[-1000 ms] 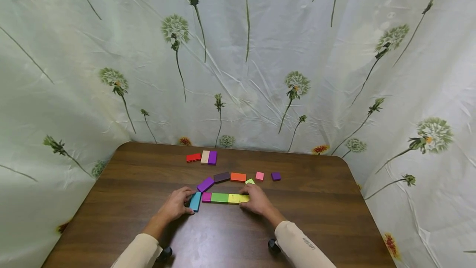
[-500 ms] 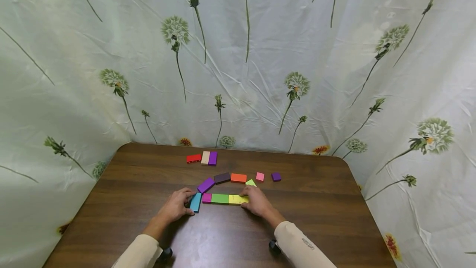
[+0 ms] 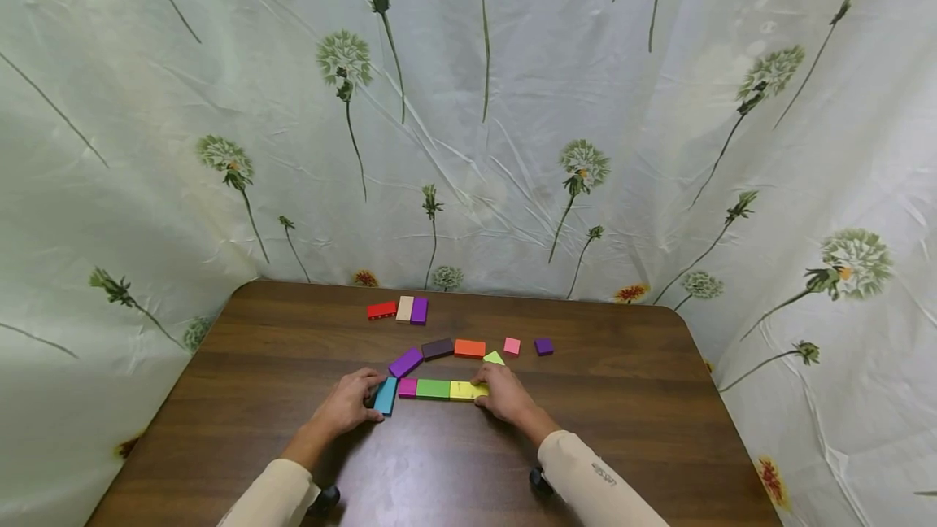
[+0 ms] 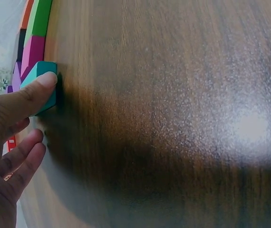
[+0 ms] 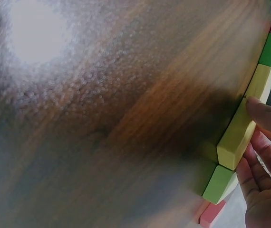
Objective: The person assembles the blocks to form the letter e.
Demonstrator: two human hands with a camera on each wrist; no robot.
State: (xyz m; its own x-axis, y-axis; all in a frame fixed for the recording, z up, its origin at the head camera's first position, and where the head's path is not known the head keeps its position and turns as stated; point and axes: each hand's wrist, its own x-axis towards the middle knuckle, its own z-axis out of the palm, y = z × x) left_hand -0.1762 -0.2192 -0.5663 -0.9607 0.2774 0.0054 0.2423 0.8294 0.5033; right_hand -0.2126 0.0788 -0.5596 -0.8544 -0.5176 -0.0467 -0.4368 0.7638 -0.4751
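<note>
My left hand (image 3: 347, 402) pinches a teal block (image 3: 385, 397) that lies slanted on the table, thumb at its near end and a finger at its far end. In the left wrist view the thumb presses on the teal block (image 4: 40, 67). A row runs rightward from it: a magenta block (image 3: 407, 388), a green block (image 3: 433, 389) and a yellow block (image 3: 465, 390). My right hand (image 3: 505, 395) holds the yellow block near its right end. The right wrist view shows the thumb against the yellow block (image 5: 235, 137), fingers on its far side.
Behind the row curve a purple block (image 3: 406, 362), a dark block (image 3: 437, 349), an orange block (image 3: 470, 348) and a lime block (image 3: 494, 358). Pink (image 3: 512, 346) and violet blocks (image 3: 543, 346) lie right. Red (image 3: 381, 311), beige (image 3: 404, 310) and purple blocks (image 3: 419, 311) lie farther back.
</note>
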